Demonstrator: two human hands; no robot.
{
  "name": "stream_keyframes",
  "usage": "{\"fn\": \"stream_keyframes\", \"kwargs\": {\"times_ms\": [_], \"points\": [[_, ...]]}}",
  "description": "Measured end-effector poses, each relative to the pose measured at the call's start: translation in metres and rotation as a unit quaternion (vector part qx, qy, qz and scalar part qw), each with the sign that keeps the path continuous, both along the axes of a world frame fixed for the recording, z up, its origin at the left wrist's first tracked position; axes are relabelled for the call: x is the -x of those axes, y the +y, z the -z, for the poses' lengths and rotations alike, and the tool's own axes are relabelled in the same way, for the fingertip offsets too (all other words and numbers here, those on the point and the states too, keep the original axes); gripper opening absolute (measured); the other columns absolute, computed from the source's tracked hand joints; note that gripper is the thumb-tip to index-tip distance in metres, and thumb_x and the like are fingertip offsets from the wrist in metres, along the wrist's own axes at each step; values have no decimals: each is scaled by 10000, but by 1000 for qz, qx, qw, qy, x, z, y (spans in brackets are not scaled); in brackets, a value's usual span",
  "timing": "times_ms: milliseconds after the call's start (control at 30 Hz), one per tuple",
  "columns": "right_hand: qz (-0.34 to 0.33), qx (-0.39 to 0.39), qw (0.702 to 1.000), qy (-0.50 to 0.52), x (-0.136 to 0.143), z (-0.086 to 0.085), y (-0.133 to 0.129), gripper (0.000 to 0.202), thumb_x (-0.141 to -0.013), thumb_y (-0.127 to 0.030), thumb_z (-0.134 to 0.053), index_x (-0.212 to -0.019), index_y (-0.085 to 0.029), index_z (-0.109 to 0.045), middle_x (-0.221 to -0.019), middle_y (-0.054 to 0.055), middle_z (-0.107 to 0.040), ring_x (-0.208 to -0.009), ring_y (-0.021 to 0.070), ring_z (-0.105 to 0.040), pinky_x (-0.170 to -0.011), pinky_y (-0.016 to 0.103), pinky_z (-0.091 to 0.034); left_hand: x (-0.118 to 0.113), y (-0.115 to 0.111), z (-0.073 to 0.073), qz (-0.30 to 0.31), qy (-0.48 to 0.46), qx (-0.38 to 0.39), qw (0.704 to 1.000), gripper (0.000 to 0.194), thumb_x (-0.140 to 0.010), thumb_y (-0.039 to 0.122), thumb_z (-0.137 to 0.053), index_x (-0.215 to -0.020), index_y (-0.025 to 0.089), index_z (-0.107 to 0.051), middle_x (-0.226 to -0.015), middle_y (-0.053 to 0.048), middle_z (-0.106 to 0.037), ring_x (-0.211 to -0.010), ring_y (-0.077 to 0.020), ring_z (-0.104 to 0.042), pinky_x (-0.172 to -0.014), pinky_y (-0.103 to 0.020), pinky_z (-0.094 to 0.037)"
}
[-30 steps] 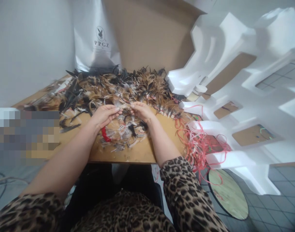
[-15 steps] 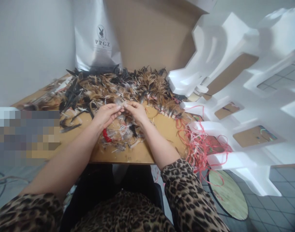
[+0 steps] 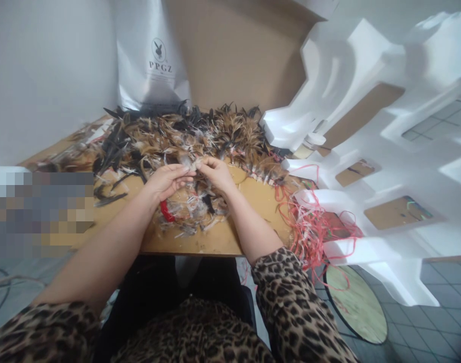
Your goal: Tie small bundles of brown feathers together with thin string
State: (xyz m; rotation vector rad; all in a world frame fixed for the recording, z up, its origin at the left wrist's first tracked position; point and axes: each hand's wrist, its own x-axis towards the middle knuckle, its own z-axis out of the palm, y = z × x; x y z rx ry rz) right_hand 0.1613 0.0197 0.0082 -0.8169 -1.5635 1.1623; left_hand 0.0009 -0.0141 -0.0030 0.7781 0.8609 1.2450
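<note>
Over the near side of a wooden table (image 3: 253, 201), my two hands meet at the fingertips. Thumb and fingers of my left hand (image 3: 171, 180) pinch a small pale, fluffy feather (image 3: 185, 161). Close beside it, my right hand (image 3: 215, 174) is also closed in a pinch, at the feather's whitish end; the exact contact is hard to make out. Behind both hands lies a large heap of brown and black feathers (image 3: 158, 128). Below them, loose feather scraps (image 3: 200, 214) are scattered on the tabletop, with a red band (image 3: 167, 212) by my left wrist.
Tied feather bunches (image 3: 266, 171) lie in a row to the right. Red and white strings (image 3: 309, 232) tangle over the right edge, against white foam packing pieces (image 3: 366, 186). A small jar (image 3: 309, 145) stands among the foam. A silver bag (image 3: 151, 55) is at the back.
My right hand's fingertips have moved slightly right, away from the left ones, opening a small gap. The left hand has barely moved.
</note>
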Motion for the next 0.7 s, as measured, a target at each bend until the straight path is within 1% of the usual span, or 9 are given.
{"fn": "stream_keyframes", "kwargs": {"times_ms": [200,433,500,567,633,700], "points": [[-8,-54,998,-43,0,2,1,210,-684,-343,-616,-652,-141,-564,-671,-17,-562,-638,85,-486,-678,234,-403,-1,0,0,10,33,18,999,48,-696,97,-643,-729,73,-669,-708,-98,-687,-522,-77,-614,-436,-106,-452],[-16,-55,997,-60,2,6,3,227,-688,-367,-608,-694,-140,-593,-689,-12,-582,-647,89,-493,-675,232,-404,-2,-1,-1,19,59,7,998,72,-657,94,-678,-725,73,-665,-664,-81,-671,-500,-69,-595,-448,-114,-458],[-3,-56,995,-78,1,7,4,226,-708,-367,-589,-734,-144,-617,-716,-5,-598,-668,95,-507,-700,239,-407,1,0,-3,-10,52,-7,999,58,-657,92,-675,-708,73,-655,-652,-73,-664,-488,-63,-585,-439,-113,-449],[24,-86,987,-133,-2,7,5,204,-729,-343,-573,-750,-150,-636,-737,4,-604,-700,104,-517,-730,247,-404,4,2,-4,-62,28,-22,997,34,-669,93,-662,-692,79,-641,-650,-62,-659,-481,-53,-576,-430,-105,-435],[45,-134,965,-220,-4,7,5,171,-740,-305,-568,-761,-158,-652,-767,13,-603,-745,117,-523,-759,253,-396,8,4,-5,-105,-6,-29,994,18,-686,94,-645,-688,88,-628,-653,-51,-654,-482,-42,-570,-433,-97,-428],[43,-174,933,-311,-6,7,3,155,-746,-276,-565,-806,-172,-663,-823,21,-603,-803,130,-525,-788,263,-386,11,6,-5,-129,-24,-26,991,31,-686,98,-648,-696,96,-619,-656,-39,-651,-476,-36,-562,-430,-96,-422]]}}
